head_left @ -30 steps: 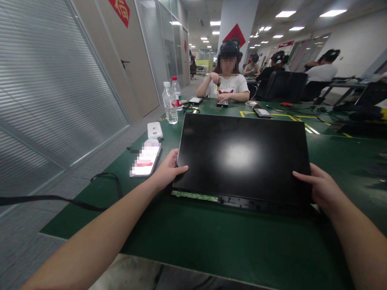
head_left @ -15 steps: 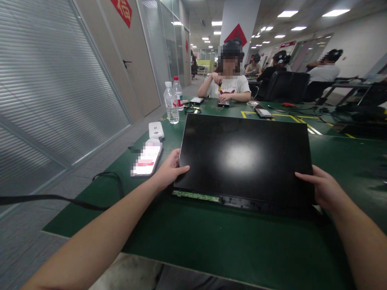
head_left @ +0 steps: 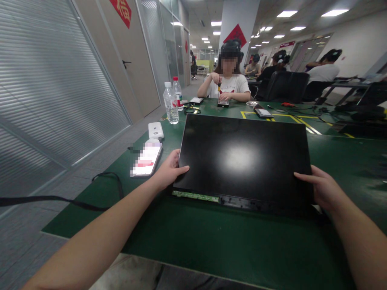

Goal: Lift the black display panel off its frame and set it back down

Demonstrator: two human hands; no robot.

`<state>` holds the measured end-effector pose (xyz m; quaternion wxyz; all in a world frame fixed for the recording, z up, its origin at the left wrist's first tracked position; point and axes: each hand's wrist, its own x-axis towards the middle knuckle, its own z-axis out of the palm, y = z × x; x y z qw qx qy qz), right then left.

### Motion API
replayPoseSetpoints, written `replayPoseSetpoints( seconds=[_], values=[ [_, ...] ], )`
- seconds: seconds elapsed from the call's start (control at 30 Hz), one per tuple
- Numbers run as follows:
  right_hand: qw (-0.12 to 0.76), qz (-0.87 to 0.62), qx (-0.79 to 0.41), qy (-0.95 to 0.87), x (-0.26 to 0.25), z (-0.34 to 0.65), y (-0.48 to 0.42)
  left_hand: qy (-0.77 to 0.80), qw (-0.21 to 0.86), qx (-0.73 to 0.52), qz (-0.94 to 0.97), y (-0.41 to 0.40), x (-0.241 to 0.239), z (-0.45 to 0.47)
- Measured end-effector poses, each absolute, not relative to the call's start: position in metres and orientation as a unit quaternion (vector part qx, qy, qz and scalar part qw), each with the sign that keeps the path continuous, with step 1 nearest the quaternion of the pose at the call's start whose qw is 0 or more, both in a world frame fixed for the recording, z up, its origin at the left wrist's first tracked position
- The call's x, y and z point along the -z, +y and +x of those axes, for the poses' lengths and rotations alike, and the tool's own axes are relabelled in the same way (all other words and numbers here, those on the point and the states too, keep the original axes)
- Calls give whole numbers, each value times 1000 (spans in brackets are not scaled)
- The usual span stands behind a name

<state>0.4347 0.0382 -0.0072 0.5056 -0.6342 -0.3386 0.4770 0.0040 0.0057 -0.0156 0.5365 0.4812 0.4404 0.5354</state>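
A black LCD screen panel point(head_left: 205, 157) is tilted toward me above the green table point(head_left: 193, 237), a bright reflection at its middle. My left hand point(head_left: 169, 171) grips its left edge, thumb on the front and fingers partly hidden behind. On the right edge, my right hand point(head_left: 325, 187) holds it the same way, the thumb lying on the dark surface. A green circuit strip point(head_left: 196, 196) runs along the left part of the panel's lower edge. Whether the panel touches the table I cannot tell.
Left of the panel lie a lit phone point(head_left: 148, 159) and a white power bank point(head_left: 155, 131). Two plastic bottles, one clear point(head_left: 171, 104) and one red-capped point(head_left: 177, 94), stand behind. Across the table a person point(head_left: 231, 82) holds a screwdriver point(head_left: 219, 86) over a small device. A black strap point(head_left: 60, 199) crosses the left edge.
Almost nothing differs. Both hands keep the same hold on the screen panel, and the view has shifted only very slightly.
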Motion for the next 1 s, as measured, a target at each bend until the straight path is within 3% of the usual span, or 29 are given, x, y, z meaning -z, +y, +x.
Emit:
replayPoseSetpoints(
  seconds=[1.0],
  values=[
    [498, -642, -474, -339, 5, 434, 38, 444, 540, -531, 478, 7, 18, 2]
  ],
)
